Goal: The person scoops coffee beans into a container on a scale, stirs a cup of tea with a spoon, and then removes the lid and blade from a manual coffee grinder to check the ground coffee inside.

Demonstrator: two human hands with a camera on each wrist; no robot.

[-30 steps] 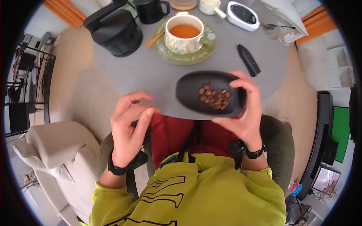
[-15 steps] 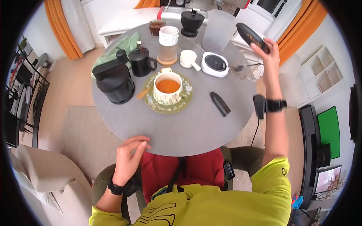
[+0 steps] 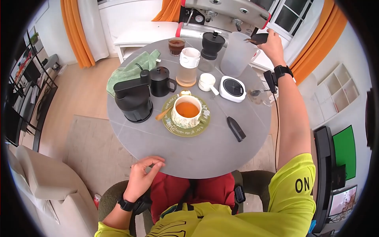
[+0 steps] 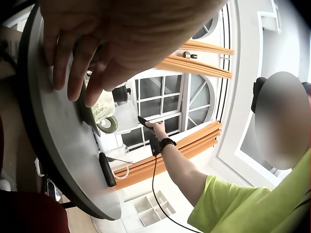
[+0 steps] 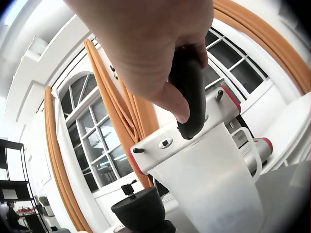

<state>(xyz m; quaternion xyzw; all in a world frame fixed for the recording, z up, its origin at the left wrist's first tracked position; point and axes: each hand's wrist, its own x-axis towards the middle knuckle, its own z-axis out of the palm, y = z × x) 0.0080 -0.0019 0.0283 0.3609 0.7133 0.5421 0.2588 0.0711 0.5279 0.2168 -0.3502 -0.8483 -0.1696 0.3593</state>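
At the far right of the table, my right hand [image 3: 272,49] grips a small black oval dish [image 3: 259,38] by its end. The dish is tilted, its low end over the mouth of a tall translucent pitcher [image 3: 236,55]. A few brown coffee beans [image 3: 248,40] show at that low end. In the right wrist view the thumb presses the side of the dish [image 5: 192,92], right above the pitcher [image 5: 214,179]. My left hand [image 3: 141,176] lies at the table's front edge, fingers loosely bent and holding nothing.
A flower-patterned cup [image 3: 186,112] of amber drink stands on a green saucer [image 3: 188,132]. Around it are a black kettle-like appliance [image 3: 132,100], a black pot [image 3: 160,81], a hand grinder [image 3: 212,45], a white scale [image 3: 232,89] and a black handheld whisk [image 3: 236,129].
My right hand has carried the dish of coffee beans from in front of me to the far right and tipped it over the pitcher. My left hand stays near the table's front edge.
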